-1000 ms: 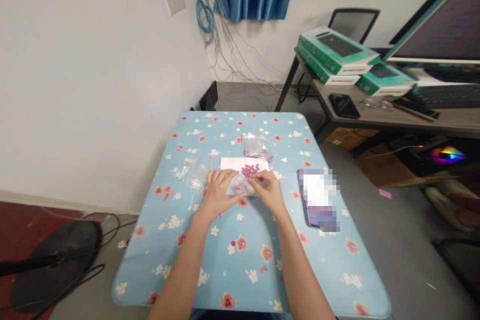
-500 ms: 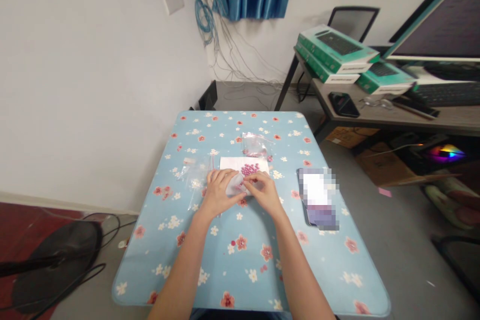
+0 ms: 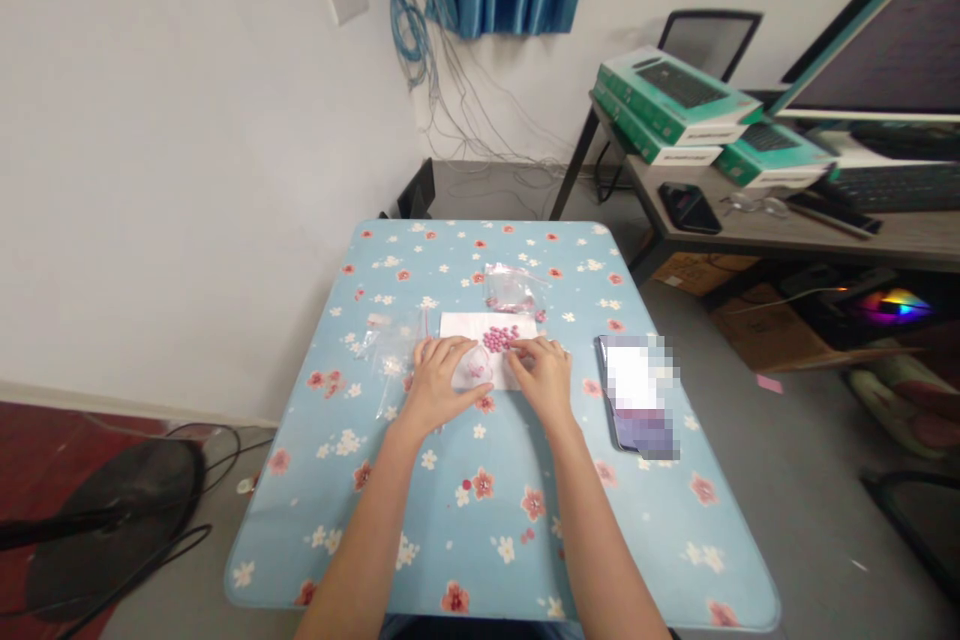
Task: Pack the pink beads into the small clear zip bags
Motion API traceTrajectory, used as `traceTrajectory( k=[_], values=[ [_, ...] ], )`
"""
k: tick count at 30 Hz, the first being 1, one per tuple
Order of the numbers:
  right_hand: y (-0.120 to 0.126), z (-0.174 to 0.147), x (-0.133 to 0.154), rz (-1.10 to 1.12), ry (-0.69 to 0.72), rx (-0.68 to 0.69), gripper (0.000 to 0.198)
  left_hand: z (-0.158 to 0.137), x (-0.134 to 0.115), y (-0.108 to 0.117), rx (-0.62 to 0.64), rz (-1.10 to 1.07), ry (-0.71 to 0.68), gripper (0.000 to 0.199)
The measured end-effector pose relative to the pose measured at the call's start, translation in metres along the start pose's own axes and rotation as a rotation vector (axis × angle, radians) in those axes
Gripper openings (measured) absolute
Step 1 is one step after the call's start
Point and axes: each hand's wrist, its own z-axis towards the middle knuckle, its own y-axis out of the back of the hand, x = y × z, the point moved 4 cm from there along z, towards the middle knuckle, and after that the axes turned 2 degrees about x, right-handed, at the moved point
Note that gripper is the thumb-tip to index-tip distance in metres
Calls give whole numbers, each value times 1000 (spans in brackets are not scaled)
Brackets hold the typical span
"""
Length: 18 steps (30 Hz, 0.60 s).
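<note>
left hand (image 3: 439,382) pinching a small clear bag (image 3: 474,367) at the near edge of the white sheet (image 3: 459,325), mid table (image 3: 480,520). right hand (image 3: 546,375) fingertips on the pink beads (image 3: 500,336), grip unclear. phone (image 3: 636,392) to the right.

Pink beads (image 3: 500,336) heaped on white paper (image 3: 459,324) (small clear bag (image 3: 474,367) alongside).

No text or label here is legible.
</note>
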Motion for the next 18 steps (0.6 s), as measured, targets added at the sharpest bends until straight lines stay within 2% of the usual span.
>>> traceTrajectory(
  k=[5,11,15,18],
  values=[
    [0,2,5,-71,-54,-45,18,0,-1,1,-4,-3,-3,54],
    [-2,2,7,-92,-56,-56,18,0,0,1,6,1,6,55],
    [-2,2,5,-38,-48,-68,19,0,0,1,7,-6,4,54],
    [-1,4,4,86,-4,-30,17,1,0,2,1,-16,2,54]
  ],
)
